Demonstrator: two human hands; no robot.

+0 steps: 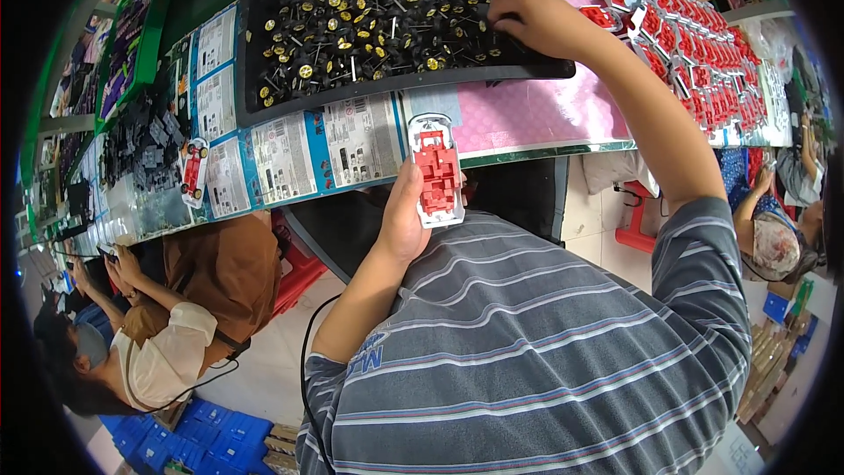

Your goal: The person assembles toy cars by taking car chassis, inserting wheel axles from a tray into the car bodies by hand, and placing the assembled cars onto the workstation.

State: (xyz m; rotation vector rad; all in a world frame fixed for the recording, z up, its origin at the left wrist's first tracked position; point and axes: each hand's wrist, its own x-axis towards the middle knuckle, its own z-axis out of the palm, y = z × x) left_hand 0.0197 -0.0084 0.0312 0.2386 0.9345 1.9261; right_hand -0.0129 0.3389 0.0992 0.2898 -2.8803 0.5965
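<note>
Upright in front of my chest is a toy car body (437, 171), white around the edge with a red inner part facing me. My left hand (404, 222) is closed around its left side and lower end. My right hand (538, 19) reaches over the right end of a black tray (387, 86), its fingers bent down among the wheel axles (352, 13). These are thin metal rods with black wheels and yellow hubs, heaped loosely. The fingertips of that hand are partly hidden, and what they pinch cannot be made out.
Many red and white car bodies (703, 62) crowd the right of the table. At left lie a pile of dark grey parts (149, 145) and one red and white toy car (193, 173). Printed cards (281, 158) line the near edge. A co-worker (167, 343) sits at left.
</note>
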